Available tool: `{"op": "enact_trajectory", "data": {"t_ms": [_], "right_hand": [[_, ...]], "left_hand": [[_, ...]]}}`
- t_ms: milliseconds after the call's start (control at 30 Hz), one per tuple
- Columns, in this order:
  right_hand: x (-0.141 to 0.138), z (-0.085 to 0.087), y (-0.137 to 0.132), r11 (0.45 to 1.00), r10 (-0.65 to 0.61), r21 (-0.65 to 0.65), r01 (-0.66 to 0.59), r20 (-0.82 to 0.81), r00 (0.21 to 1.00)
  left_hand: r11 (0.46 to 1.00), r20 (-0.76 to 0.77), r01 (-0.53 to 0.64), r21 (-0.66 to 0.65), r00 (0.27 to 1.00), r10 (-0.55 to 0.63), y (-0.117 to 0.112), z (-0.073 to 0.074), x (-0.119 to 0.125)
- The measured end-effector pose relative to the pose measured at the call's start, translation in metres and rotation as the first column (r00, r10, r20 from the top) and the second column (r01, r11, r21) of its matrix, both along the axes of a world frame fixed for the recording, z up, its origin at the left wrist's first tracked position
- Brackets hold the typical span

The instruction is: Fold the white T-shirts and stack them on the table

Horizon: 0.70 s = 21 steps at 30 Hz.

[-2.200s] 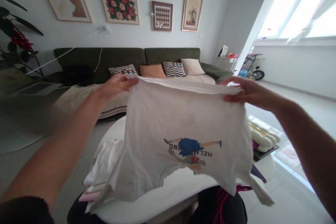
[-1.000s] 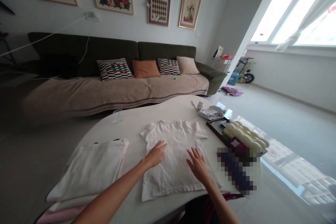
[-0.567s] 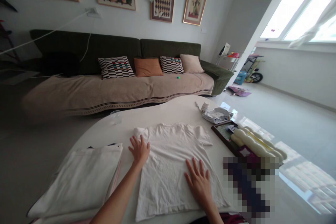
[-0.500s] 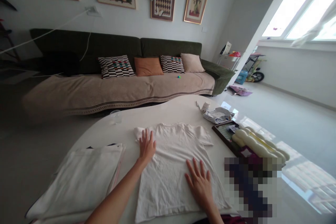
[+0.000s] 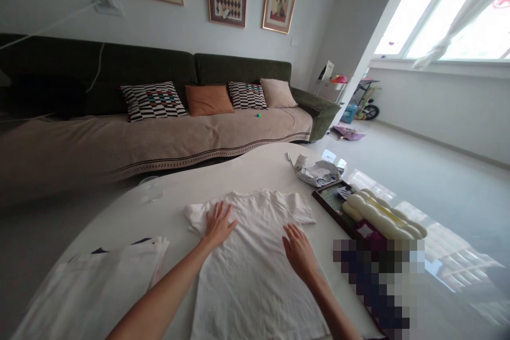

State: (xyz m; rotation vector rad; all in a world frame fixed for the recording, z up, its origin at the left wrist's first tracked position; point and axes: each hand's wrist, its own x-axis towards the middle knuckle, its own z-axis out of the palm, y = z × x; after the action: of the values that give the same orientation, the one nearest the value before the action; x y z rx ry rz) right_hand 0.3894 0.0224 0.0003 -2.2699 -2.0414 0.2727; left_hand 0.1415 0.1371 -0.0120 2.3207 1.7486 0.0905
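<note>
A small white T-shirt (image 5: pixel 255 255) lies spread flat, print side down, on the white table (image 5: pixel 239 170). My left hand (image 5: pixel 218 223) rests flat on its upper left part near the left sleeve, fingers apart. My right hand (image 5: pixel 298 249) presses flat on the shirt's right side below the right sleeve, fingers together. Neither hand grips the cloth.
A stack of folded white clothes (image 5: pixel 91 287) lies at the table's near left. A clear glass (image 5: pixel 150 189) stands behind it. At the right are crumpled packaging (image 5: pixel 316 172), a dark tray (image 5: pixel 332 202) with a cream wavy object (image 5: pixel 382 215), and a pixelated patch. A green sofa (image 5: pixel 159 69) stands beyond.
The shirt was held up in both hands, then laid flat on the table. Since half a second ago my left hand stays near the left sleeve and my right hand slid slightly upward.
</note>
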Motion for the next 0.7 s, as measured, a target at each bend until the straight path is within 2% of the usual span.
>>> {"op": "enact_trajectory", "data": {"t_ms": [67, 167, 300, 400, 500, 700], "right_hand": [[0.005, 0.004, 0.041, 1.0, 0.019, 0.011, -0.019, 0.0, 1.0], [0.006, -0.001, 0.091, 0.998, 0.057, 0.005, -0.057, -0.008, 0.998], [0.008, -0.018, 0.127, 0.999, 0.033, -0.005, -0.033, -0.013, 0.999], [0.014, -0.027, 0.14, 0.999, -0.046, 0.01, 0.046, 0.0, 0.999], [0.017, -0.03, 0.142, 0.998, -0.068, 0.018, 0.067, 0.015, 0.998], [0.037, -0.026, 0.112, 0.984, -0.179, 0.036, 0.177, 0.052, 0.983]], "left_hand": [[1.0, 0.003, -0.022, 0.015, 1.0, 0.022, -0.003, -0.006, 0.001], [0.994, 0.026, -0.086, 0.061, 0.996, 0.085, -0.005, -0.012, 0.002], [0.987, 0.04, -0.135, 0.087, 0.99, 0.132, -0.004, -0.016, 0.002], [0.984, 0.033, -0.162, 0.077, 0.987, 0.16, -0.003, -0.016, 0.004], [0.983, 0.045, -0.171, 0.07, 0.985, 0.168, -0.003, -0.014, 0.005], [0.983, 0.058, -0.176, 0.051, 0.983, 0.173, -0.004, -0.011, 0.007]]}}
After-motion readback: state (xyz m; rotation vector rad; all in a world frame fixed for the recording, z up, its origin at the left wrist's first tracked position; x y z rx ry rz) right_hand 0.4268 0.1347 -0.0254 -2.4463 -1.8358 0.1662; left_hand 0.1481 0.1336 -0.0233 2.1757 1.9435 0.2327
